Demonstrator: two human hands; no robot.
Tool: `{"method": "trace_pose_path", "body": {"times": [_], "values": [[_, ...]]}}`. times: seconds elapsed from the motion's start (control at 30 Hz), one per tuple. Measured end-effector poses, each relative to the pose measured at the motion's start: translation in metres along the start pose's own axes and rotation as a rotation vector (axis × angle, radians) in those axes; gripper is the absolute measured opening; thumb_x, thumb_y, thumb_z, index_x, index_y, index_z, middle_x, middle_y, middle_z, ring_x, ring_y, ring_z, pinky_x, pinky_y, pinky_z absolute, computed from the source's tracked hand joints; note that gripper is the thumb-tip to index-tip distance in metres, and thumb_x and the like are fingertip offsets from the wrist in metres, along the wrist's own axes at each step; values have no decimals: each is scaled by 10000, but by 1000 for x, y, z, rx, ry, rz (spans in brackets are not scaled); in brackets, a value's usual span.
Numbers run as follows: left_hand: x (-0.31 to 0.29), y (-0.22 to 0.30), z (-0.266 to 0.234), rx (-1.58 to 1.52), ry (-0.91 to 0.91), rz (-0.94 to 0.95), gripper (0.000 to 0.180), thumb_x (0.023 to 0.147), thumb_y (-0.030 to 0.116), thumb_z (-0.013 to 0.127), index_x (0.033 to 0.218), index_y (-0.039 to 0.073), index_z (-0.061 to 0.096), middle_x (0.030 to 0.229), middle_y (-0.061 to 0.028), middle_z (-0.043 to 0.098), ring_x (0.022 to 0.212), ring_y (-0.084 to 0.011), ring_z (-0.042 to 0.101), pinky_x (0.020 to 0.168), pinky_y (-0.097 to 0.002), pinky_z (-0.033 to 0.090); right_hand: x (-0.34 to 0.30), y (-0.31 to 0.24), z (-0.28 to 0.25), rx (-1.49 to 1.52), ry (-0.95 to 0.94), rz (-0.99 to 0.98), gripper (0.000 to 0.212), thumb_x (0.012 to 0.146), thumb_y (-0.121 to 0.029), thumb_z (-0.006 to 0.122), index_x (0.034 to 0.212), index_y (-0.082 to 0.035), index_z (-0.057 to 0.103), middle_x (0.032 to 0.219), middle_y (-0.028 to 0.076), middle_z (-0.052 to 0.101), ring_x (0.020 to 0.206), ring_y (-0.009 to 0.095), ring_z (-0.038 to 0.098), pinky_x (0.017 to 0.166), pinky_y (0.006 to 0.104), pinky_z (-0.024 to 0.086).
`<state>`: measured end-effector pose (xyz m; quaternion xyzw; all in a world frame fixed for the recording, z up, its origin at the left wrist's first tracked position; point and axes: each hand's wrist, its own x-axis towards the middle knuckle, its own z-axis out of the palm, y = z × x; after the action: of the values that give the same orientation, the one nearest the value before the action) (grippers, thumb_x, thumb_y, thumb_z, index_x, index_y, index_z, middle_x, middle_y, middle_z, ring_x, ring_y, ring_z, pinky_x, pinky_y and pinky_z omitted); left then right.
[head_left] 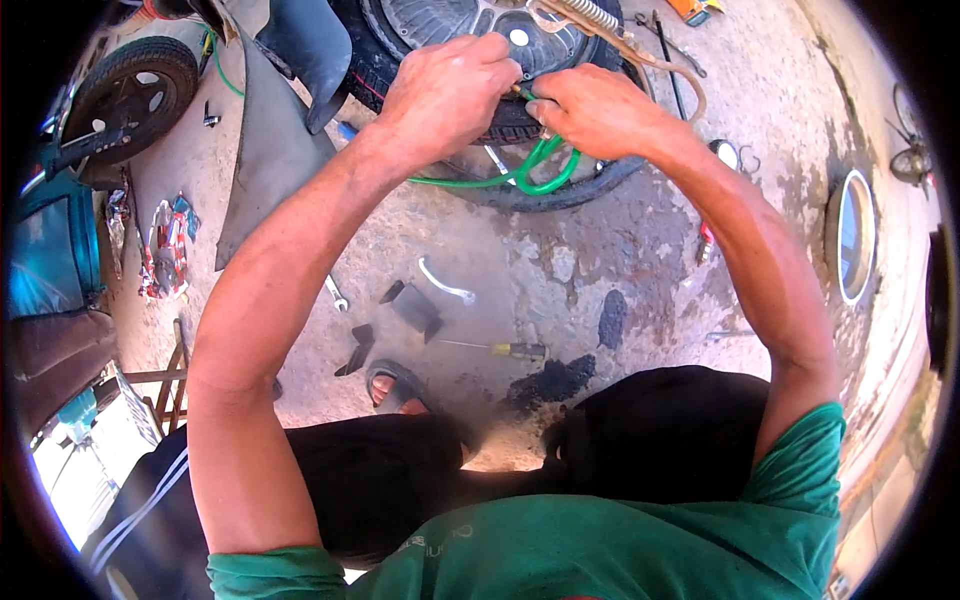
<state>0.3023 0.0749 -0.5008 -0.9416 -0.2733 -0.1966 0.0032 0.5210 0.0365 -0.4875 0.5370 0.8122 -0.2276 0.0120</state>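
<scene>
A scooter-type wheel with a grey hub (430,22) and a black tyre (365,75) is at the top of the view, under both hands. My right hand (600,110) is closed on the end of a green hose (545,178), which loops below it and runs off to the left. My left hand (450,95) is closed beside it at the tyre's near side; the fingers curl inward and hide whatever they hold. A small brassy piece shows between the two hands at the hose end. A rusty frame piece with a coil spring (590,12) lies over the wheel.
A loose tyre (600,190) lies beneath the wheel. On the concrete are a screwdriver (515,350), a spanner (337,293), a dark box-shaped piece (412,310) and a white-rimmed ring (853,237). Another wheel (130,98) and a grey panel (265,150) stand at left.
</scene>
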Motion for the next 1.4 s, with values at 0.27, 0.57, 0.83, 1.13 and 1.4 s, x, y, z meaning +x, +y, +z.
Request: {"method": "trace_pose_path", "body": {"times": [0.27, 0.57, 0.83, 1.13, 1.4], "values": [[-2, -1, 1, 6, 25, -6, 137, 861, 107, 684, 988, 107, 734, 916, -54, 632, 931, -285, 684, 771, -432, 582, -1, -4, 3, -2, 73, -31, 313, 980, -309, 551, 978, -38, 707, 968, 263, 727, 962, 474, 698, 870, 577, 544], [1, 3, 4, -10, 16, -36, 141, 862, 95, 669, 982, 112, 740, 911, -58, 638, 931, -289, 690, 764, -434, 585, -5, -4, 5, -127, 160, -81, 300, 967, -297, 552, 938, -35, 695, 862, 262, 724, 849, 473, 713, 806, 586, 557], [0, 3, 3, -18, 30, -37, 144, 863, 92, 669, 984, 117, 743, 922, -57, 640, 926, -288, 690, 753, -439, 584, -6, -5, 12, 14, 184, -11, 330, 980, -340, 571, 940, -37, 696, 919, 253, 727, 888, 465, 706, 819, 584, 547], [1, 4, 6, -25, 62, -32, 91, 847, 82, 659, 918, 108, 710, 880, -67, 613, 880, -308, 684, 716, -446, 578, 11, 2, -9, 147, 45, -18, 360, 952, -345, 601, 942, -11, 734, 949, 245, 726, 952, 451, 693, 852, 544, 530], [1, 7, 6, -48, 106, -7, 95, 853, 90, 666, 932, 120, 709, 885, -64, 607, 884, -297, 683, 713, -443, 581, 3, -3, 3, 206, 143, 53, 331, 948, -317, 622, 947, -4, 730, 953, 261, 724, 959, 462, 692, 838, 541, 540]]}}
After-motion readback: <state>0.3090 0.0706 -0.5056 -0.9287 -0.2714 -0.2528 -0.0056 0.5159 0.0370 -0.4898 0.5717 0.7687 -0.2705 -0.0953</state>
